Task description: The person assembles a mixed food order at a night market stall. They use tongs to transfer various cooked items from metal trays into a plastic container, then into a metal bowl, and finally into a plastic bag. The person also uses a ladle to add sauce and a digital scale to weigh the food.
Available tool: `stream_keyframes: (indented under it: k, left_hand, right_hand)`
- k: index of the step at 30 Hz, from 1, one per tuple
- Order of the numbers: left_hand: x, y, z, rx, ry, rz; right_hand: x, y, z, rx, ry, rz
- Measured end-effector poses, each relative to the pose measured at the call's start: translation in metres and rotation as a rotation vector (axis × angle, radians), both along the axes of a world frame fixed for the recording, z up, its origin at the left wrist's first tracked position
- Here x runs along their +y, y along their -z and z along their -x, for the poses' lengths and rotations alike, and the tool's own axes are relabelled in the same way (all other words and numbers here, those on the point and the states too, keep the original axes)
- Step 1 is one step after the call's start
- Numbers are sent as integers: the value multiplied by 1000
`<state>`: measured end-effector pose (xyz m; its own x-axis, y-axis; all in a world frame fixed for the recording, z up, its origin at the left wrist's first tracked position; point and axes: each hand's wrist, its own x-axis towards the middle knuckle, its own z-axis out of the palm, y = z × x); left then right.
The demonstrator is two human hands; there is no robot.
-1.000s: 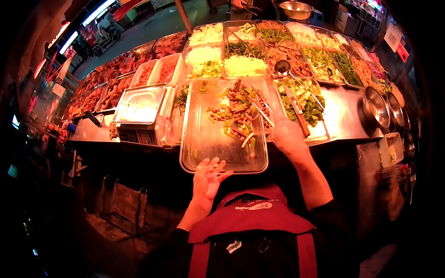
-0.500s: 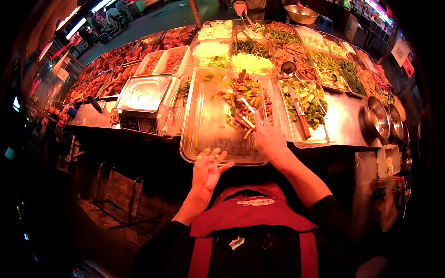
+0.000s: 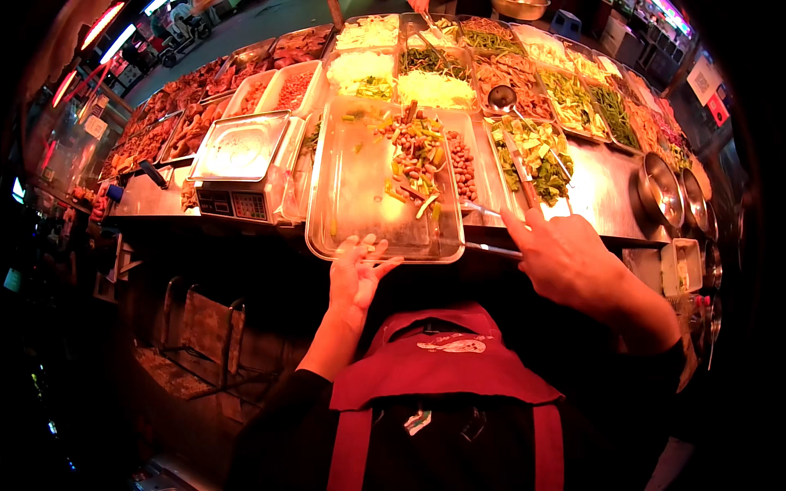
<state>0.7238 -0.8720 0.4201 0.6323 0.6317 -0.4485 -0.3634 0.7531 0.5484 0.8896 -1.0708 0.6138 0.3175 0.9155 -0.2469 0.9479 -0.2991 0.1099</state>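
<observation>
My left hand (image 3: 354, 270) is at the near rim of a large clear tray (image 3: 364, 221), its fingers spread against the edge. In the tray's right half lies a heap of peanuts and chopped green-yellow stalks (image 3: 422, 159); only a few pieces lie elsewhere in it. My right hand (image 3: 565, 254) is closed around a pair of metal tongs (image 3: 495, 250). The tongs' two arms are apart and point left, at the tray's near right corner. Beside that tray, a container of peanuts (image 3: 461, 168) shows on the right.
Right of the peanuts stands a tray of chopped greens (image 3: 536, 155) with a ladle (image 3: 503, 99) over it. A scale with a metal pan (image 3: 241, 147) is on the left. Behind are many food trays, with another person's hand (image 3: 419, 5) at the far side. Metal bowls (image 3: 661, 190) hang at right.
My right hand has drawn the tongs out of the heap, right and toward me, and their arms now show apart. My left hand stays at the rim. The whole view has shifted slightly.
</observation>
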Motion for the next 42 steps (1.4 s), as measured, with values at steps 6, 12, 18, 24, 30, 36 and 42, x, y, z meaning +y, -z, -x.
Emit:
stream_keyframes:
  k: [6,12,18,24,30,36,42]
  left_hand:
    - [4,5,-8,-51,12,84]
    - [-3,-4,1,-113,53,89]
    - [-13,-18,8,-56,65,4]
    - [-8,-20,1,17,30,-86]
    - [-2,-11,5,31,34,-79]
    - [-4,-11,10,76,5,-63]
    - [2,-12,16,59,-21,-83]
  right_hand:
    - [25,29,-12,-192,-53,-28]
    - [29,77,-46,-87,225,-248]
    - [53,128,-62,-36,341,-386]
    - [81,177,-64,62,435,-497]
    - [92,200,-60,-2,521,-642]
    - [82,177,-72,109,501,-575]
    - [81,160,-104,230,564,-510]
